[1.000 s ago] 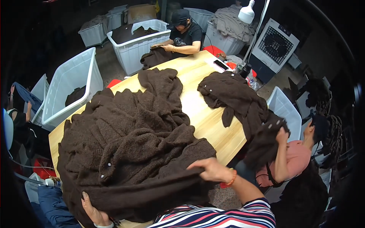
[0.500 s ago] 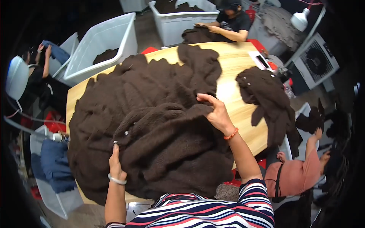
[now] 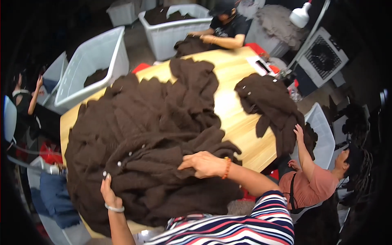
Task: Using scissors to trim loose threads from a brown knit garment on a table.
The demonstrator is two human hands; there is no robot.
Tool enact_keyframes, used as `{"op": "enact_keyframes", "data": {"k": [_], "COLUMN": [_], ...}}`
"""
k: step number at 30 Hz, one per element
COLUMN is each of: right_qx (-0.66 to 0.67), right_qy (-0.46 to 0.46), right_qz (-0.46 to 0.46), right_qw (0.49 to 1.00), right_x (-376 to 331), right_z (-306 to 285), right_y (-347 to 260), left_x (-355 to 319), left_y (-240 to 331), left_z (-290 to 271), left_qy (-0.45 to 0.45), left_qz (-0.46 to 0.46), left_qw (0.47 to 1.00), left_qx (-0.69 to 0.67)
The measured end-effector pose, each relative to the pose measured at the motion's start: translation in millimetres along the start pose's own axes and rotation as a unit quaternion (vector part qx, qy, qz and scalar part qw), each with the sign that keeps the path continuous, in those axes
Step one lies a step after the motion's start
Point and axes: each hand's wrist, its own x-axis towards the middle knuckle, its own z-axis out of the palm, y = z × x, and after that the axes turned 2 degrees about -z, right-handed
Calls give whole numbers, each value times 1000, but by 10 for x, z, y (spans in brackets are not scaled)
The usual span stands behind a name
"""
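Note:
A dark brown buttoned knit garment (image 3: pixel 163 157) lies before me on top of a large heap of the same brown knitwear (image 3: pixel 122 110). My left hand (image 3: pixel 111 194) pinches its front edge between thumb and fingers, close to a pale shiny button (image 3: pixel 105 174). More buttons run up that edge, away from me. Over the middle of the garment, my right hand (image 3: pixel 206 164) reaches leftward with its fingers stretched out against the cloth; its thumb is mostly hidden. The garment's near part hangs in loose folds toward me.
The heap covers much of the wooden table (image 3: pixel 232 110). To the right lies another brown garment pile (image 3: pixel 269 98), touched by a co-worker in pink (image 3: pixel 310 183). Another co-worker (image 3: pixel 228 30) handles brown cloth at the far edge. White bins (image 3: pixel 61 96) stand around; blue cloth (image 3: pixel 57 200) is at left.
My right hand has come left and nearer to me, and the fold it lifted now lies flatter. My left hand has shifted left and nearer along with the edge. The view has also turned.

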Motion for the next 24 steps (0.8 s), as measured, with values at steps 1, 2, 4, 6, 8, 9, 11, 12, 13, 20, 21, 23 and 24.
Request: {"op": "enact_keyframes", "data": {"k": [1, 2, 4, 6, 8, 9, 11, 12, 13, 20, 21, 23, 24], "right_qx": [-9, -16, 18, 42, 86, 93, 107, 109, 102, 166, 208, 245, 274], "right_qy": [-19, -39, -71, -57, -21, -20, 48, 89, 132, 158, 98, 30, -6], "right_qz": [15, 29, 79, 51, 47, 36, -20, -48, -58, 116, 100, 84, 110], "right_qw": [1000, 999, 994, 996, 995, 995, 993, 989, 984, 967, 968, 966, 955], "right_x": [-121, -230, -376, -435, -418, -396, -326, -295, -233, 355, 378, 371, 335], "right_z": [74, 157, 166, 239, 171, 158, 103, 61, 6, 158, 279, 366, 326], "right_y": [-16, -33, -108, -24, 6, 64, 113, 103, 89, 710, 937, 1002, 911], "left_x": [4, -8, -53, -136, -239, -297, -331, -353, -364, -494, -442, -487, -536], "left_y": [-5, -15, 56, 101, 167, 206, 226, 226, 227, 260, 200, 261, 284], "left_z": [-70, -168, -219, -276, -277, -193, -178, -185, -195, -222, -291, -240, -248], "left_qy": [26, 53, 37, 18, 9, 26, 19, 9, 6, -58, -48, -57, -56], "left_qz": [7, 15, -9, -23, -38, -39, -33, -31, -28, -8, -10, -2, -1], "left_qw": [1000, 998, 997, 990, 981, 982, 982, 982, 981, 979, 980, 977, 977], "left_qx": [-7, -13, -74, -140, -192, -185, -186, -188, -190, -194, -194, -204, -205]}}
